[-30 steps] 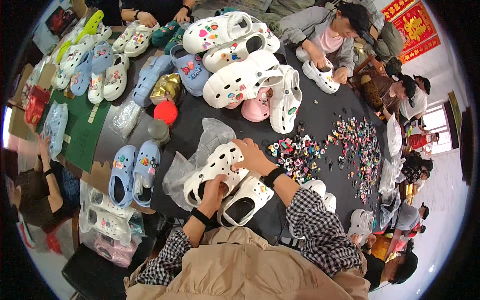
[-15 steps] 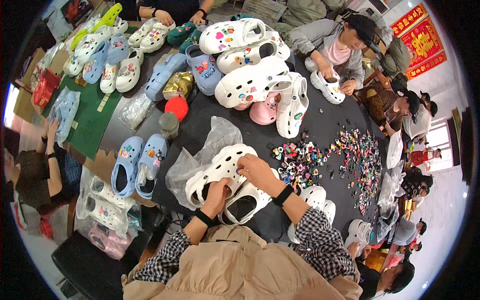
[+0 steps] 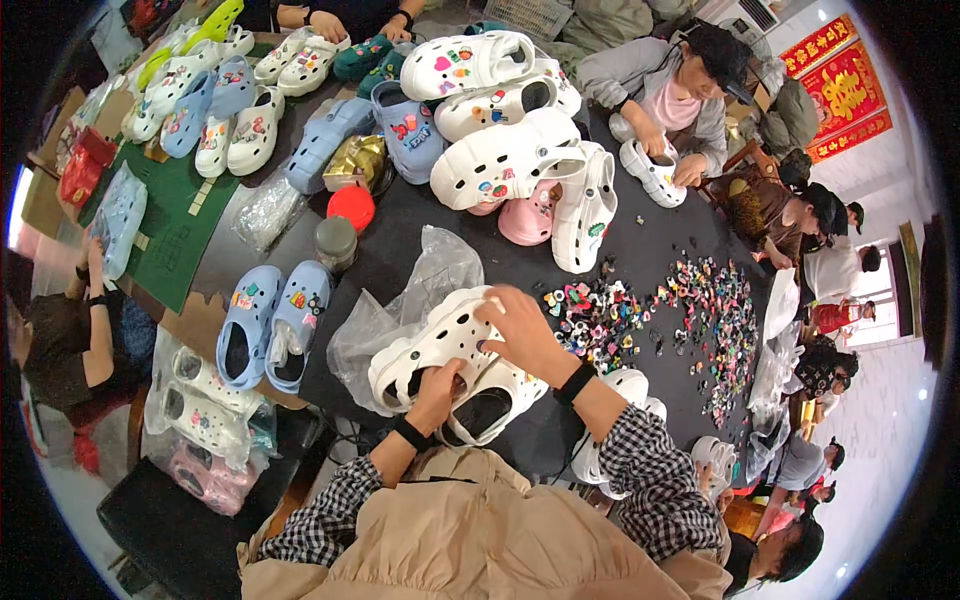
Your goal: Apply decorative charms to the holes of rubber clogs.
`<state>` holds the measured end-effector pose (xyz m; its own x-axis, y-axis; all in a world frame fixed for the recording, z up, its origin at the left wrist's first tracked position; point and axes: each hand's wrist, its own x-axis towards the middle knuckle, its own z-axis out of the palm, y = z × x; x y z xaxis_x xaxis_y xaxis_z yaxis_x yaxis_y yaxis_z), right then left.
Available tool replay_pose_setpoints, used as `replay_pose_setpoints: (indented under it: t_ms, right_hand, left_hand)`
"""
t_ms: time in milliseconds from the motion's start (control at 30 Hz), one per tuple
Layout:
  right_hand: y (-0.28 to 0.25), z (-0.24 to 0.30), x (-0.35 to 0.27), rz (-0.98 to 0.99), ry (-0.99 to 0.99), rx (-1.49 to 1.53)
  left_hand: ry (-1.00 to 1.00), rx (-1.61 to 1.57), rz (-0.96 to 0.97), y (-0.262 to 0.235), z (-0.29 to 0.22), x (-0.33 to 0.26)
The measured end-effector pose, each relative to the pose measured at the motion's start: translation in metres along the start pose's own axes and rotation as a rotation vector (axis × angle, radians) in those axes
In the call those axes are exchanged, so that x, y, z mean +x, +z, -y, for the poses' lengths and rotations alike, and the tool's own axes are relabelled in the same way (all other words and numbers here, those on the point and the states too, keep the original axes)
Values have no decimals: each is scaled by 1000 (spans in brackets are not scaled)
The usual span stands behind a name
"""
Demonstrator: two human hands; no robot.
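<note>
A white clog with round holes in its upper is tilted between my two hands above the black table. My left hand grips it at the foot opening, with fingers partly hidden inside. My right hand curls over the toe, fingers at its far edge and thumb on the upper near a small dark spot I cannot make out. Below and to the right, a second white clog lies partly under my right hand and wrist. A crumpled clear plastic bag lies just behind the held clog.
Small colourful shoe charms spread over the right side. White clogs are piled at the back, and blue clogs stand at left beside a lidded jar. Across the table a person handles a white clog.
My right hand has shifted from pressing on the clog's upper to reaching over its toe, fingers more spread. My left hand keeps its grip. The view has shifted slightly.
</note>
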<state>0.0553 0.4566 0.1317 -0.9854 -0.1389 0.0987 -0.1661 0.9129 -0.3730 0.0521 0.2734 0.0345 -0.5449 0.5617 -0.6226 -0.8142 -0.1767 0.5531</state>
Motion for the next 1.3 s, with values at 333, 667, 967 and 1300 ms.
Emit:
replay_pose_setpoints:
  t_ms: [333,667,967,1300]
  right_hand:
    - [35,-47,-5,160,106,318]
    - [30,-25,-3,229,268,267]
    - [37,-8,-6,101,403,184]
    - [46,-28,-7,179,392,331]
  left_hand:
    - [-82,8,-30,-1,-7,-5]
    - [5,-110,-142,-2,9,-1]
    - [42,-72,-137,-5,10,1]
    - [85,42,5,-2,-16,-9]
